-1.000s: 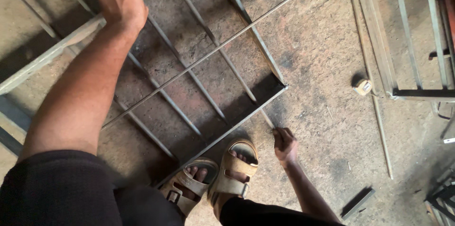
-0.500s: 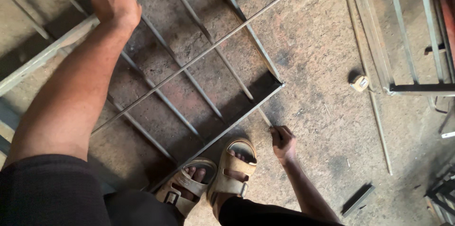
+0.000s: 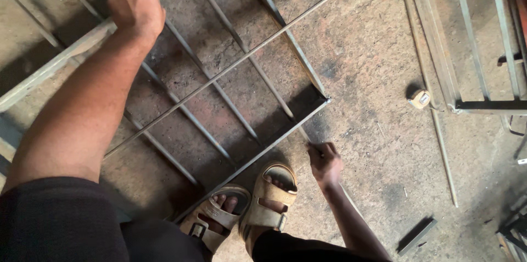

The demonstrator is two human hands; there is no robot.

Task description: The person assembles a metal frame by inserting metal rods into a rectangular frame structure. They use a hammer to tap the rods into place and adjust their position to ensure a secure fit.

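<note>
Rough, stained concrete floor (image 3: 373, 75) fills the head view, scorched dark in patches. Reaching forward with the arm stretched out, the left hand (image 3: 136, 8) is clenched round the upper rail of a metal grille frame (image 3: 241, 64), which lies tilted across the floor with its bars running beneath that arm. Down low, the right hand (image 3: 325, 162) curls its fingers round a thin rod at the frame's near corner, just beside two sandalled feet (image 3: 247, 207). A small tape measure (image 3: 421, 99) sits well apart to the right, near long steel bars (image 3: 433, 48).
</note>
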